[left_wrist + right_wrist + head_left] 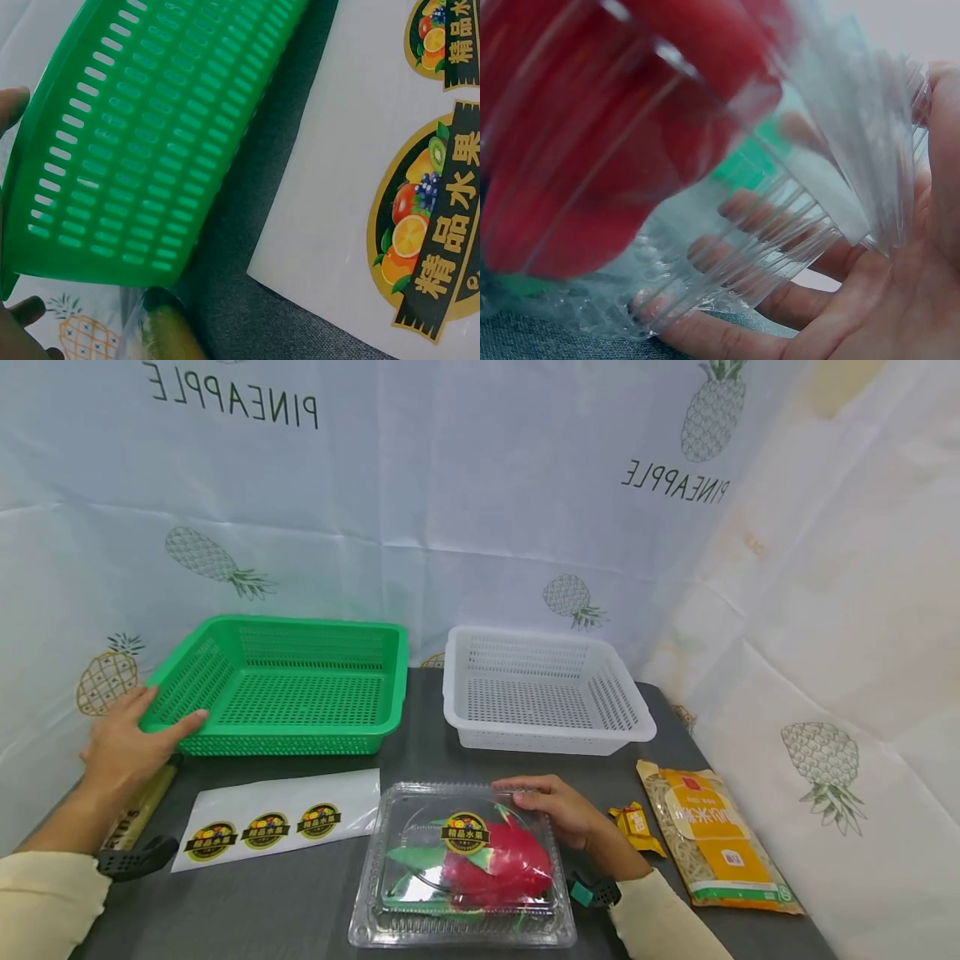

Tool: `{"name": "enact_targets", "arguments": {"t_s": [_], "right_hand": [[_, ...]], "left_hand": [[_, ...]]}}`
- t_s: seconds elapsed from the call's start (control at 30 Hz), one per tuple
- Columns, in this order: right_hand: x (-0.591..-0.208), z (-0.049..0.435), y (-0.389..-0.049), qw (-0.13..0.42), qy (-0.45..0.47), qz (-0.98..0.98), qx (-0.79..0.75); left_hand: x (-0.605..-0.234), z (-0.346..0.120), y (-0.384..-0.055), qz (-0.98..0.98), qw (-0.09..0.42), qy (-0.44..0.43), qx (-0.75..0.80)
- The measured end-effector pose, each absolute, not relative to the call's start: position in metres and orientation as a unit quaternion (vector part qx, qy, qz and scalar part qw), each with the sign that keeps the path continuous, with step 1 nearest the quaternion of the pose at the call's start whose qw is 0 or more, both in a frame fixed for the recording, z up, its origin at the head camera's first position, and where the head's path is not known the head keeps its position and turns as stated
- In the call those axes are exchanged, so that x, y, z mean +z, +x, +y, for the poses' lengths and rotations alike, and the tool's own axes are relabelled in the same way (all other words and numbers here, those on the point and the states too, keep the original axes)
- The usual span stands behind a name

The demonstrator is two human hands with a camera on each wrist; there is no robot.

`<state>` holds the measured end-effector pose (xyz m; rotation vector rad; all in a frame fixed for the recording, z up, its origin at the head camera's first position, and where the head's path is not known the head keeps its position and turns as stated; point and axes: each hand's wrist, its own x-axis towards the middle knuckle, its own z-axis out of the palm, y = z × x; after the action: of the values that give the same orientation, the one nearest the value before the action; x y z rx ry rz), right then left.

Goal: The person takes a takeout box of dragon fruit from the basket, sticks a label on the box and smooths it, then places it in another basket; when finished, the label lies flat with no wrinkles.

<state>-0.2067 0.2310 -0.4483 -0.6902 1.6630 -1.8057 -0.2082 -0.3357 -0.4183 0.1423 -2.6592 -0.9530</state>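
My left hand (127, 743) grips the near left corner of an open green plastic basket (281, 745). Its thumb lies by the front rim and its fingers by the left side. In the left wrist view, fingertips show at the edge of the slotted basket wall (135, 150). With my right hand (558, 810) I hold the right far corner of a clear plastic clamshell box (375, 893). Through its ribbed wall, the right wrist view shows curled fingers (780, 225). Inside lies a red dragon fruit (517, 868) with green tips. A round black-and-gold fruit sticker (465, 833) is on the lid.
A white sheet (360, 789) with three similar stickers lies left of the box. A white basket (547, 739) stands at the back. At right are a small yellow packet (636, 827) and a larger yellow bag (716, 835). A wrapped yellowish pack (142, 806) lies under my left forearm.
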Motion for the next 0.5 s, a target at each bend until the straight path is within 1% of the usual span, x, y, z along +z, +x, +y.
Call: {"name": "enact_targets", "arguments": {"t_s": [0.23,0.5], "right_hand": [[-0.451,0.2312,-0.2067,0.273,-0.259,0.636,-0.674],[-0.4504,0.2312,-0.205,0.27,-0.266,0.622,-0.685]], "left_hand": [[-0.4184,-0.336,-0.2107,-0.936,0.152,0.055,-0.314],[-0.4188,-0.336,-0.208,-0.943,0.144,0.064,-0.293]]}}
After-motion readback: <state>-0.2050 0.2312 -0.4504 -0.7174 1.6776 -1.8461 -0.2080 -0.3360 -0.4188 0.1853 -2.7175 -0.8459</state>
